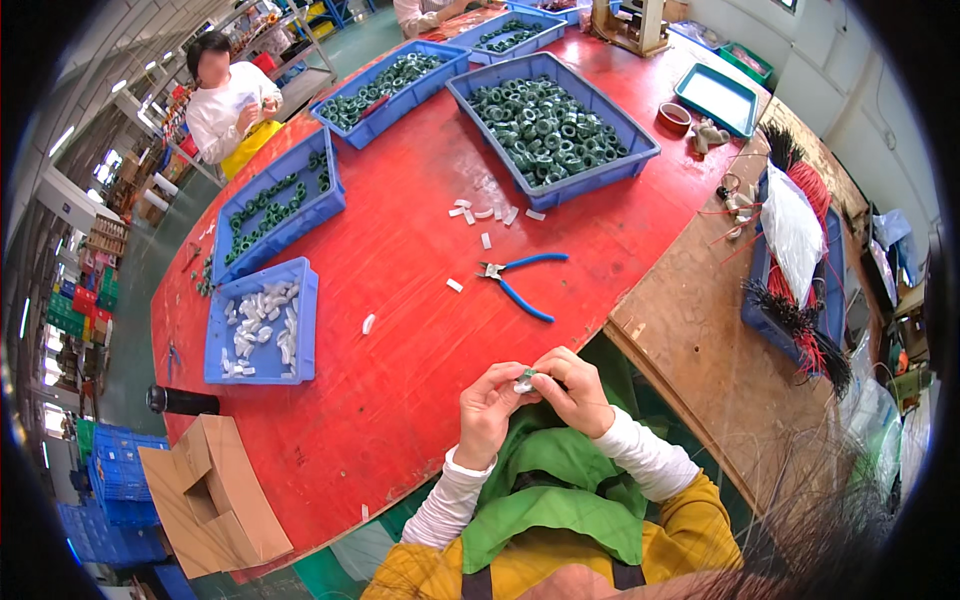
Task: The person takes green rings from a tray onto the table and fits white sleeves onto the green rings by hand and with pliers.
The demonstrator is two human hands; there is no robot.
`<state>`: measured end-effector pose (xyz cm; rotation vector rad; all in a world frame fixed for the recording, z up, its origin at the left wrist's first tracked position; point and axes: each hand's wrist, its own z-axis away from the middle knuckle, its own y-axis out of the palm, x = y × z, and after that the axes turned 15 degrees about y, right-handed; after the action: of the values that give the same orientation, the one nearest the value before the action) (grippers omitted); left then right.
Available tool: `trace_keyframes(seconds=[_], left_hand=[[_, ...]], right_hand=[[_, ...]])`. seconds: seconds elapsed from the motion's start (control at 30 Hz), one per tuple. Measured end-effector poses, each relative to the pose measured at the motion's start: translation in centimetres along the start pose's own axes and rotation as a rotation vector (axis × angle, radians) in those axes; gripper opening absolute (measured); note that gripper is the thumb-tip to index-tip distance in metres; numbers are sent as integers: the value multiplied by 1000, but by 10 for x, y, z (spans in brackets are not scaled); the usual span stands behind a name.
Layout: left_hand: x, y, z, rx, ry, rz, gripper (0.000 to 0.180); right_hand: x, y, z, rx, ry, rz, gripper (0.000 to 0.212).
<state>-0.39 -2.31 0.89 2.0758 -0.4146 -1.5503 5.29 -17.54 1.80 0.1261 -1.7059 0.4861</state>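
Near the table's front edge, my left hand [485,410] and my right hand [577,392] are closed, their fingertips meeting. Pinched between them is a small green ring [530,373] together with a small white plastic piece [522,387]. Fingers partly cover both, so which hand bears which part is unclear. Beyond my hands, blue-handled cutting pliers [524,283] lie with their handles spread. Several loose white plastic pieces [486,241] are scattered between the pliers and a blue bin [620,163] heaped with green rings [545,125].
More blue bins [335,200] of green rings line the far left of the red table [390,255]. A blue bin [311,330] holds white pieces. A cardboard box [240,500] and black cylinder [185,401] stand left. Wire bundles [805,190] lie right. Across the table stands another person [222,110].
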Motion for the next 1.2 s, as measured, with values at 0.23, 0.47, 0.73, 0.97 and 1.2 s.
trace_keyframes(seconds=[0.23, 0.47, 0.73, 0.97, 1.2], left_hand=[[0, -5, 1, -21, -24, -82, 19], [-1, 4, 0, -192, -73, -3, 21], [9, 3, 6, -271, -79, 169, 19], [4, 8, 6, -156, -6, 15, 18], [-3, 0, 8, -5, -37, 4, 19]], right_hand=[[19, -14, -10, -95, -394, 312, 32], [16, -3, -5, -157, -621, 452, 21], [11, 9, 10, -281, -428, 268, 24], [23, -10, -12, -330, -396, 328, 28], [26, -15, -19, -266, -374, 387, 25]])
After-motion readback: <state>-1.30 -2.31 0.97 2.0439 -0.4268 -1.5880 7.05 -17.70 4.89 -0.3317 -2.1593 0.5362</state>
